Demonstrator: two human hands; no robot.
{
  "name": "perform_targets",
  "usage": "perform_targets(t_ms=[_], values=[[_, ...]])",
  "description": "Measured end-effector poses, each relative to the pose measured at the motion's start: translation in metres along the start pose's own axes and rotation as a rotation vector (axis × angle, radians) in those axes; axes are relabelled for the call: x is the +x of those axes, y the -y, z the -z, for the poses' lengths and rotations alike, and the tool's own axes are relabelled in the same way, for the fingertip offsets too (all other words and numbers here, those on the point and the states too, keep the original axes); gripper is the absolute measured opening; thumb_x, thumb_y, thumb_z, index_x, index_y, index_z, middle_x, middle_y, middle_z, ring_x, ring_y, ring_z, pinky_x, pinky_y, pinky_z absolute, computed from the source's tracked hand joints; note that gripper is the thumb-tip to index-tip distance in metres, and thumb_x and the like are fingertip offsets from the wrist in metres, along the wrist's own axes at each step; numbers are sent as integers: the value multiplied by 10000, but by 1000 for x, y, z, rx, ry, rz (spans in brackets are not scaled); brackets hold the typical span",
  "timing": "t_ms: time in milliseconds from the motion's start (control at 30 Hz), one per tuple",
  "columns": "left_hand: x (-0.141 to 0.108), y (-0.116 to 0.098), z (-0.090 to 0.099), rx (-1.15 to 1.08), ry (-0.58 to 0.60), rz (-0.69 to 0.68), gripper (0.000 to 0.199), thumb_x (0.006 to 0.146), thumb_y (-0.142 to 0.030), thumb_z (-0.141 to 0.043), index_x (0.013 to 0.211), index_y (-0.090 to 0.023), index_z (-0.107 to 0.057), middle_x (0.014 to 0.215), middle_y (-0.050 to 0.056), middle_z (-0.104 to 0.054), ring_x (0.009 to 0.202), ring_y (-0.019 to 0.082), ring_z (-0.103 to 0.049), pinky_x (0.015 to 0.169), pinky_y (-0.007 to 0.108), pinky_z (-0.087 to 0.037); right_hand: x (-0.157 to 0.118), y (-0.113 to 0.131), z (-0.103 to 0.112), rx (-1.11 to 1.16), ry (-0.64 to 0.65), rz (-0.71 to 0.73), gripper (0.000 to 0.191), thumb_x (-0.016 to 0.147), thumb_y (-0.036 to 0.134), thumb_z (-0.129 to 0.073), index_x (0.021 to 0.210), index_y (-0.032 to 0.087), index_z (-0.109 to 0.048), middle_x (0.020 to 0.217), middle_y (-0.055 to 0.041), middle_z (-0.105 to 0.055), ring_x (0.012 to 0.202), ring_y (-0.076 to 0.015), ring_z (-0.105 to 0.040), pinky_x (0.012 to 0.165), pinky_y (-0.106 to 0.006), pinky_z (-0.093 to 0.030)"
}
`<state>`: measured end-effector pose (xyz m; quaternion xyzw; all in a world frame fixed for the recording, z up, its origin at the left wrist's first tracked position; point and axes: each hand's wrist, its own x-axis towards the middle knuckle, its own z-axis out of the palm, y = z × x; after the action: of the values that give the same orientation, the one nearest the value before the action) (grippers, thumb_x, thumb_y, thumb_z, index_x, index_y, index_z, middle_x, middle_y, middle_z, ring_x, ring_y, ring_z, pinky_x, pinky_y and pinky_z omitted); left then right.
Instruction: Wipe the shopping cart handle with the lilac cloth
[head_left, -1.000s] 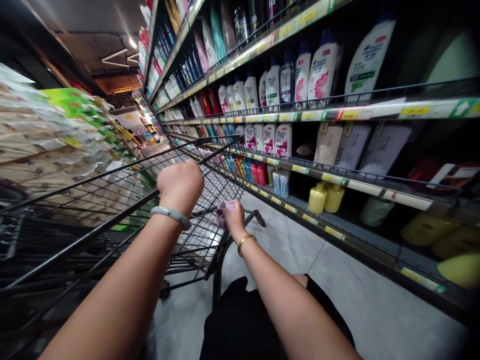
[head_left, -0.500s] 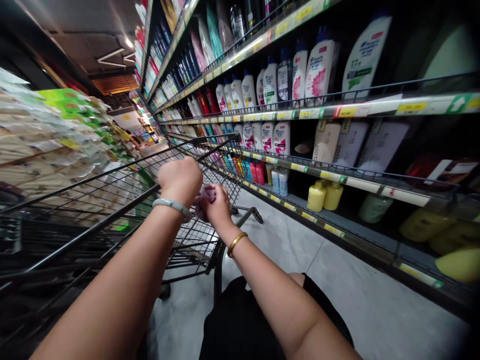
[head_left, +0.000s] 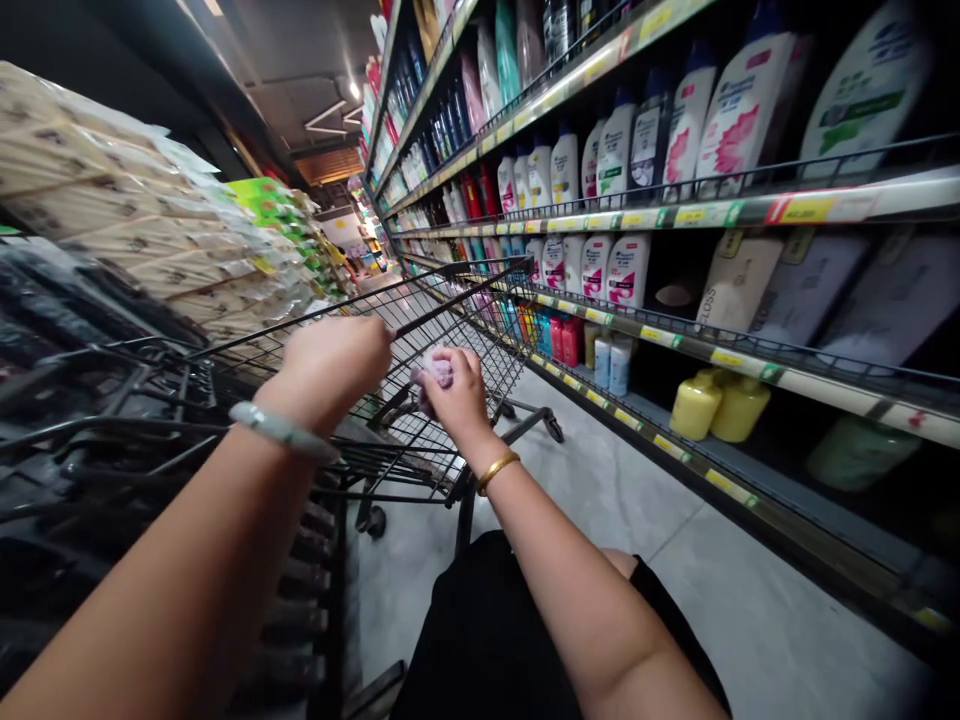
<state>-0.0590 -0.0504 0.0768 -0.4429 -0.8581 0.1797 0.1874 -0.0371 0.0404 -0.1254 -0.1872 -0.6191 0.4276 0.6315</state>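
Observation:
My left hand [head_left: 337,362], with a pale bangle at its wrist, is curled over the dark handle bar [head_left: 450,303] of a black wire shopping cart [head_left: 420,410]; the undersides of its fingers are hidden. Just to the right, my right hand [head_left: 459,395], wearing a gold bangle, is closed on a crumpled, pale purple, cloth-like bundle [head_left: 436,372]. This bundle sits in the thumb and fingers, above the cart's wire mesh. The two hands are apart.
Shelves on the right carry shampoo bottles [head_left: 619,150] and yellow pump bottles [head_left: 696,403]. On the left are stacked wrapped packs [head_left: 142,215] and dark metal bars. A cart caster [head_left: 553,428] stands on the grey floor [head_left: 600,490] beside my black-clothed lap.
The hands have drawn apart: my left hand moved left and closer, while my right hand keeps the purple bundle. The view has turned left, shifting cart and shelves rightward.

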Motion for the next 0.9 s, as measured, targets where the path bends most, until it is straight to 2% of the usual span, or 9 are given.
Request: perform_targets(t_ms=[100, 200, 267, 400, 467, 533, 667, 733, 900], values=[[-24, 11, -15, 25, -21, 30, 531, 1019, -413, -251, 1121, -162, -707, 1119, 219, -767, 1047, 385, -733, 831, 457, -572, -12, -27, 14, -92, -48, -273, 237, 801, 112, -682, 1011, 220, -658, 1182, -97, -608, 1125, -230, -595, 1084, -397, -478], [-32, 11, -31, 43, -143, 65, 556, 1018, -389, -186, 1177, -173, -674, 967, 206, -765, 888, 379, -741, 751, 448, -550, -18, -36, 20, -120, -95, -505, 217, 782, 110, -683, 967, 218, -648, 1098, -76, -618, 1054, -231, -595, 1025, -410, -507], [-32, 8, -37, 52, -191, 71, 564, 1016, -371, -174, 1170, -174, -680, 926, 215, -756, 856, 382, -737, 742, 443, -533, -16, -16, 16, -50, -70, -409, 237, 793, 128, -703, 1001, 233, -656, 1140, -62, -615, 1034, -206, -606, 1020, -385, -517], [-29, 5, -42, 54, -224, 67, 532, 1017, -383, -229, 1177, -158, -683, 943, 240, -750, 884, 380, -739, 781, 447, -524, -7, 44, 0, 108, 17, 29, 237, 867, 228, -727, 1088, 264, -652, 1225, -52, -609, 1177, -200, -601, 1104, -356, -489], [-28, 4, -42, 64, -243, 53, 512, 1012, -375, -258, 1170, -141, -685, 927, 243, -745, 886, 390, -738, 769, 453, -526, -6, 49, -4, 105, 40, 120, 219, 878, 233, -719, 1083, 266, -651, 1227, -54, -612, 1251, -210, -573, 1153, -362, -458], [-26, 2, -41, 58, -253, 49, 519, 1011, -347, -242, 1147, -135, -696, 921, 248, -742, 887, 402, -737, 747, 460, -525, -10, 28, -1, 67, 40, 46, 226, 856, 191, -712, 1065, 257, -656, 1235, -62, -607, 1242, -212, -577, 1150, -365, -459], [-18, -4, -38, 32, -233, 76, 489, 997, -283, -258, 1138, -150, -707, 939, 237, -749, 900, 378, -742, 770, 447, -528, -20, -39, 11, -105, -44, -406, 234, 788, 119, -693, 997, 220, -660, 1148, -73, -626, 1105, -224, -607, 1067, -396, -495], [-12, -8, -38, 25, -236, 86, 484, 992, -285, -269, 1159, -149, -702, 945, 235, -751, 905, 380, -742, 781, 448, -530, -21, -50, 12, -156, -63, -513, 225, 777, 120, -697, 976, 217, -663, 1090, -65, -633, 1057, -227, -608, 1033, -399, -504], [4, -21, -37, -15, -246, 64, 484, 942, -220, -293, 1201, -106, -685, 997, 266, -753, 932, 419, -734, 790, 484, -537, -9, -11, -5, -36, -37, -158, 196, 844, 187, -683, 1028, 256, -676, 1144, -49, -630, 1053, -191, -613, 1033, -320, -496]])
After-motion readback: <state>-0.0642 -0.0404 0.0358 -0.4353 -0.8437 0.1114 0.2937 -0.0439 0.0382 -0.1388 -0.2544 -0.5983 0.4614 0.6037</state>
